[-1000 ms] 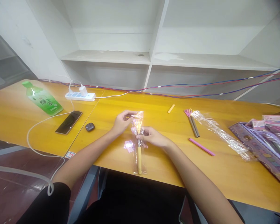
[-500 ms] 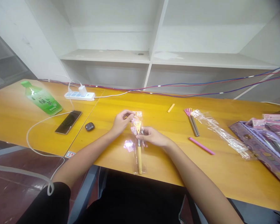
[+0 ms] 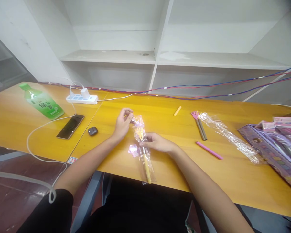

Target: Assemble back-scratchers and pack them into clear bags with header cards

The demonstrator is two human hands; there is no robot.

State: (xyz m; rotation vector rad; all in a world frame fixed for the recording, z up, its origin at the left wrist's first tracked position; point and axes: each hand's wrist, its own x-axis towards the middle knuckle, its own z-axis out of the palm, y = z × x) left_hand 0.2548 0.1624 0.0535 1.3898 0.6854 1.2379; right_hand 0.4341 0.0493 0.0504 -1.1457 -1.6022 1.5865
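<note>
A yellow back scratcher in a clear plastic sleeve (image 3: 145, 155) lies over the front edge of the wooden table (image 3: 174, 168). My left hand (image 3: 122, 123) pinches the sleeve's top flap near the claw end. My right hand (image 3: 157, 142) grips the sleeve around the scratcher's neck. The sleeve is tilted, with its handle end pointing toward me. A small pink paper tag (image 3: 133, 150) lies on the table just left of the sleeve.
A pink scratcher (image 3: 199, 124) beside an empty sleeve (image 3: 229, 137), a pink handle piece (image 3: 209, 150) and a yellow piece (image 3: 177, 111) lie to the right. Purple packs (image 3: 276, 145) fill the far right. At left: green bottle (image 3: 42, 103), phone (image 3: 70, 126), earbud case (image 3: 92, 130), power strip (image 3: 81, 99).
My left hand has lifted the sleeve's top flap and pulled it slightly left. The sleeve now tilts, its handle end swung a little right and nearer to me.
</note>
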